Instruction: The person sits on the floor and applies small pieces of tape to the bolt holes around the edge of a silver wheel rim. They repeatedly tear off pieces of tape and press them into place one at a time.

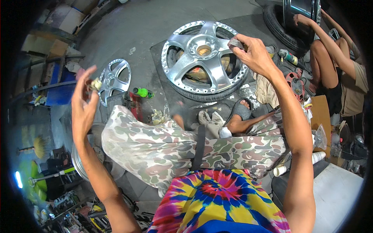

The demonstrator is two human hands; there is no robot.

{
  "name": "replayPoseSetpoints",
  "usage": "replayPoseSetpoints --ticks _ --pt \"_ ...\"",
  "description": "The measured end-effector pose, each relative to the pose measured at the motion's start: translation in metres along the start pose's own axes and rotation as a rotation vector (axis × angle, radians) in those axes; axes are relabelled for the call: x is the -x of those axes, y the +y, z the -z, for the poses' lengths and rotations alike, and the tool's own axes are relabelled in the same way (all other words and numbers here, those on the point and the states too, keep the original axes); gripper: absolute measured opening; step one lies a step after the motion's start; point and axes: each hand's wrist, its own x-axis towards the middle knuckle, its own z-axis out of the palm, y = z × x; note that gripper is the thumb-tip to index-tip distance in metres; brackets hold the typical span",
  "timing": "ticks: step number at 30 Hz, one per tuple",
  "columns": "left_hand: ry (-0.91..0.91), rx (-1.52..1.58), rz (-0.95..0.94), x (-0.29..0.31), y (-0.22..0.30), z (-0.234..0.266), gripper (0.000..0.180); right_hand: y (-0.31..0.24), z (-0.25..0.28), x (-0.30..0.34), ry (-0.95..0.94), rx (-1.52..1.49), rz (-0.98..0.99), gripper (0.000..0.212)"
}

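My right hand [254, 54] pinches a small dark grey block [235, 43] above the right rim of a silver five-spoke wheel face [211, 73]. The wheel face lies on a tyre [210, 97] on the floor. Raised at the left is my left hand [83, 103], its fingertips smeared by motion. Between its thumb and fingers is a small crumpled pale-yellow wad [95, 84], whose kind I cannot make out. Just beyond that hand a smaller silver wheel face [114, 79] leans over the floor.
A green bottle [143, 92] lies near a red-sided box [134, 105], with crumpled scraps [158, 116] beside it. At the right another person [342, 70] sits by an upright dark wheel barrel [299, 15] and a tyre. A power tool [288, 57] and a beige cloth [266, 91] lie between us.
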Motion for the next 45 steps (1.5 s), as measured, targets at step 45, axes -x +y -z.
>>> replayPoseSetpoints --ticks 45 --pt "-0.587 -0.329 -0.772 -0.102 -0.187 -0.280 0.066 0.099 -0.165 0.142 -0.015 -0.788 -0.946 0.018"
